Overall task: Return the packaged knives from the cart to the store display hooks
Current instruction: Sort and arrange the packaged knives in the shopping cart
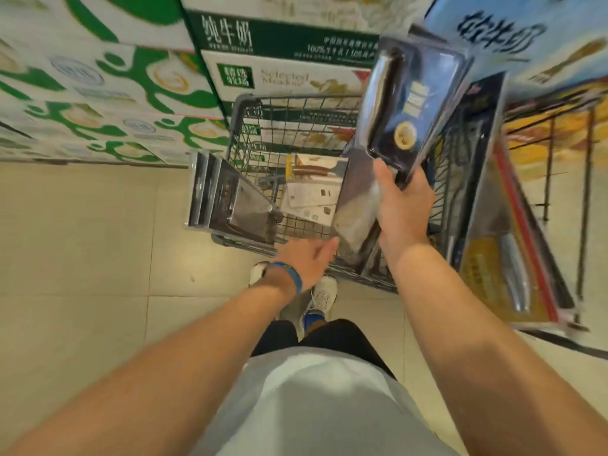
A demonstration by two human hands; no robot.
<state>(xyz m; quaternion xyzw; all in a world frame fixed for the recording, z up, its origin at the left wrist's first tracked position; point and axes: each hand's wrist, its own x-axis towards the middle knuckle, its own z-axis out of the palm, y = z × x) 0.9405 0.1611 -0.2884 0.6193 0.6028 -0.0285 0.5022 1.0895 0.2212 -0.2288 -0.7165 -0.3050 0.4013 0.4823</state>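
- While the wire cart stands close against stacked milk cartons on its far side, bare tiled floor lies open to the left. More knife packs crowd its right edge.
- Cartons read "Selected Meadow" and "100%" beside Chinese characters; the held pack's gold labels are too blurred to read.
- Right hand grips a packaged knife raised over the cart, thumb on its front.
- Left hand reaches straight-fingered toward the cart's near rim, holding nothing.
- Other packaged knives lie in the basket.
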